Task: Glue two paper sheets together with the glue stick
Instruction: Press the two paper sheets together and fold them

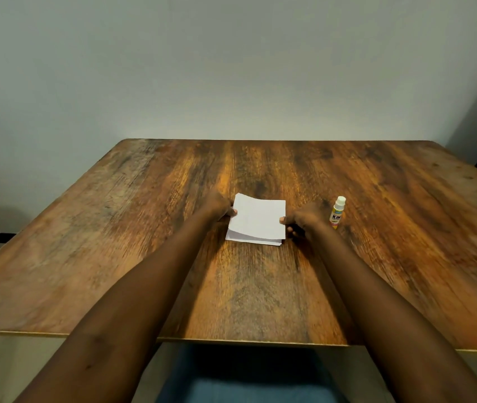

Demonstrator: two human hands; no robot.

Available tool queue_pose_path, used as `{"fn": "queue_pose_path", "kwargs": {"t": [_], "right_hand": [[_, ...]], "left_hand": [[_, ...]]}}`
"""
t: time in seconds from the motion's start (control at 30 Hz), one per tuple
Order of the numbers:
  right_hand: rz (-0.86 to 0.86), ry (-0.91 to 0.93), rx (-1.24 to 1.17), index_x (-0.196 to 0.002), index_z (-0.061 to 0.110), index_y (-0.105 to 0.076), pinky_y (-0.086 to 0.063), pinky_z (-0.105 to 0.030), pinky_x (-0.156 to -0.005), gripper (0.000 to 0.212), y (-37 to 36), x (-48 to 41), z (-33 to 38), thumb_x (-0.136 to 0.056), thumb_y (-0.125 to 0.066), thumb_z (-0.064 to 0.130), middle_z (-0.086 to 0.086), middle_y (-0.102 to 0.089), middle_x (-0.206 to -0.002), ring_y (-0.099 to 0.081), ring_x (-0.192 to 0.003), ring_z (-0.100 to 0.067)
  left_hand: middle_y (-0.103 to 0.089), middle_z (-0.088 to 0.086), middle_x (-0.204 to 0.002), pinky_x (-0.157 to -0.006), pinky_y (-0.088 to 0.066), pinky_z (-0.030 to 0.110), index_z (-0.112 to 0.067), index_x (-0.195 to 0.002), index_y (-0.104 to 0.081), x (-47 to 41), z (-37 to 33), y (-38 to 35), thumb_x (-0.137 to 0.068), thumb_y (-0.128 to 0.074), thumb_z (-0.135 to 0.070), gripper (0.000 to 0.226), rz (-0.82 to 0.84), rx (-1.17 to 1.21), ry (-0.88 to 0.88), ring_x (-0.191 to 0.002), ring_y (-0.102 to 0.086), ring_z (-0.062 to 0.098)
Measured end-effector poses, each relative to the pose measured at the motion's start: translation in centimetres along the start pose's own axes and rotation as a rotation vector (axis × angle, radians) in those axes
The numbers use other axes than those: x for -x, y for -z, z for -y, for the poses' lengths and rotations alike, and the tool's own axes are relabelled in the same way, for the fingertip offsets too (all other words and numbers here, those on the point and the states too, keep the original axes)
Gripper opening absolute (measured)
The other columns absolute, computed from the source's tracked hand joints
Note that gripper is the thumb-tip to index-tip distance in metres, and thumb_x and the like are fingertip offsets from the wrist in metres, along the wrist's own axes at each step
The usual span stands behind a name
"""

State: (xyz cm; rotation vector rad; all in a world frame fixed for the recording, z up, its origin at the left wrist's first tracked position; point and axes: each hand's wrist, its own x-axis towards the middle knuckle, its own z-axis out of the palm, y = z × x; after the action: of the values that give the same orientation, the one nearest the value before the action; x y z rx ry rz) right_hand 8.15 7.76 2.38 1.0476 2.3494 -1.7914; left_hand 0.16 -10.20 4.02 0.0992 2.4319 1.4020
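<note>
wall (231, 68): plain pale grey | table (115, 228): dark wood-grain

Paper sheets (256, 218): white stack, upper ones bowed, side edges pinched by left hand (218, 206) and right hand (301, 221). Glue stick (338, 212): capped, upright, just right of right hand.

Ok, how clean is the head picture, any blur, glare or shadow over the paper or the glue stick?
Head view: dim, soft light, no harsh glare on the table; paper sheets bright, edges clear. Head view: left hand and right hand dark and soft, finger detail poor. Head view: glue stick label partly readable; the table's near edge bows from lens distortion.
</note>
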Motion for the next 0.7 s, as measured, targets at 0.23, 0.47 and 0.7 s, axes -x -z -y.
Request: {"fn": "queue_pose_path", "kwargs": {"t": [0.23, 0.47, 0.7], "right_hand": [[-0.064, 0.06, 0.084, -0.056, -0.002, -0.054, -0.042, -0.031, -0.048, 0.026, -0.4, -0.1, -0.2, -0.074, -0.073, -0.002, -0.017, -0.058, -0.058, -0.051, -0.046, -0.022], [-0.102, 0.102, 0.164, -0.087, -0.009, -0.065, -0.046, -0.032, -0.056, 0.022, -1.0, 0.3, -0.2, -0.074, -0.076, 0.006, -0.017, -0.066, -0.081, -0.058, -0.058, -0.021], [-0.105, 0.115, 0.21, -0.098, -0.01, -0.064, -0.05, -0.035, -0.072, 0.03, -1.1, 0.3, -0.1, -0.076, -0.075, 0.008, -0.02, -0.067, -0.091, -0.063, -0.075, -0.028]], "left_hand": [[-0.067, 0.024, -0.108, -0.083, -0.053, 0.037, 0.009, -0.111, -0.063, -0.1, 0.9, -0.3, -0.079, -0.068, 0.001, 0.034, -0.062, -0.019, -0.005, -0.092, -0.065, 0.029], [-0.067, 0.024, -0.107, -0.074, -0.053, 0.033, 0.01, -0.113, -0.062, 0.3, 1.3, -0.3, -0.08, -0.067, 0.0, 0.034, -0.084, -0.099, -0.049, -0.079, -0.059, 0.024], [-0.068, 0.021, -0.11, -0.086, -0.056, 0.038, 0.008, -0.111, -0.064, 0.4, 1.7, -0.5, -0.08, -0.068, -0.002, 0.033, -0.109, -0.107, -0.073, -0.095, -0.066, 0.029]]}}
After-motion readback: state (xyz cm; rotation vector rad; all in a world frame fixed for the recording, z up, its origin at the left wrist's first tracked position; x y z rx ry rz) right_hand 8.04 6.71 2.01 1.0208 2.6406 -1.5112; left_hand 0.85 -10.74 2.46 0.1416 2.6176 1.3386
